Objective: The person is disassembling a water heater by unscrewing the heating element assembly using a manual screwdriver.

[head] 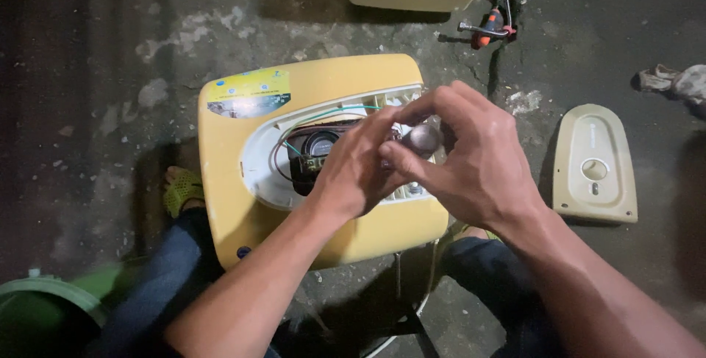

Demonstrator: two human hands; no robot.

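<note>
left hand [357,170] and right hand [471,159] meeting over open yellow water heater [309,247] on floor [103,71] | fingers [412,158] pinching small round grey part [424,137] | detached cover [594,164] lying right | screwdriver [489,29] lying beyond

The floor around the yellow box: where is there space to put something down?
Bare concrete floor lies left of the yellow box, and more between the box and the beige cover, below the screwdriver. It is crowded inside the box opening, where the left hand and right hand meet over the wires, and below, by the knees.
</note>
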